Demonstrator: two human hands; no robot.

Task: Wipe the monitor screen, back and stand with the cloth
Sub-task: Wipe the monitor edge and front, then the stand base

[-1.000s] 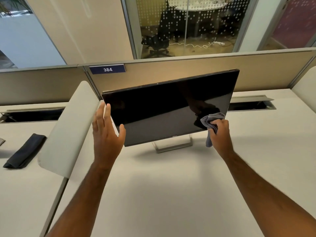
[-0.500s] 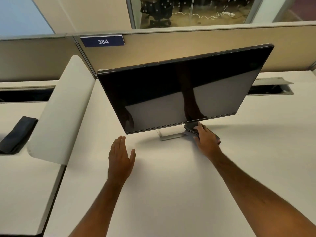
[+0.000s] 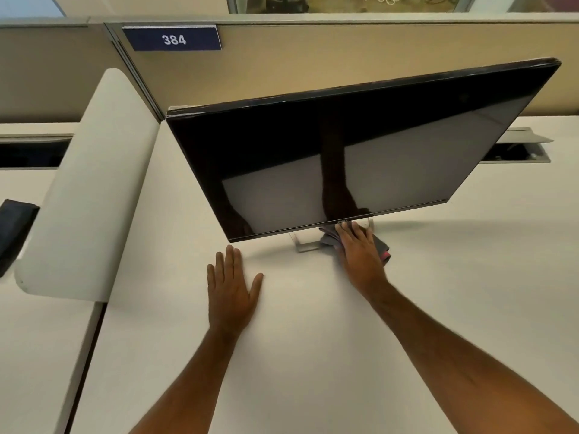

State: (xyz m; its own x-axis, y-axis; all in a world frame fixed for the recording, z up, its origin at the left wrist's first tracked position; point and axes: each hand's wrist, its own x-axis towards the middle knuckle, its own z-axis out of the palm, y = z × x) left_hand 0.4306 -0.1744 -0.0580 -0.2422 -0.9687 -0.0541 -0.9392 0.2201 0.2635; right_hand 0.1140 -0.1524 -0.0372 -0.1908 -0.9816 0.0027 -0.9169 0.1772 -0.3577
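A black monitor (image 3: 360,151) stands on the white desk (image 3: 313,339), its dark screen facing me and tilted. Its silver stand base (image 3: 305,244) shows under the lower edge. My right hand (image 3: 360,255) lies flat on a grey cloth (image 3: 380,245) with a pink tag, pressing it on the right part of the stand base; fingertips reach under the screen's bottom edge. My left hand (image 3: 233,286) rests palm down on the desk in front of the monitor's lower left corner, fingers spread, holding nothing.
A rounded white divider panel (image 3: 91,189) rises at the left. A beige partition (image 3: 313,57) with a "384" sign (image 3: 174,39) runs behind the monitor. An open cable tray (image 3: 517,151) sits at the right rear. A dark folded item (image 3: 12,227) lies far left.
My right hand dropped with the cloth from the screen's lower right corner to the stand base. My left hand left the monitor's left edge and settled flat on the desk. The view moved closer.
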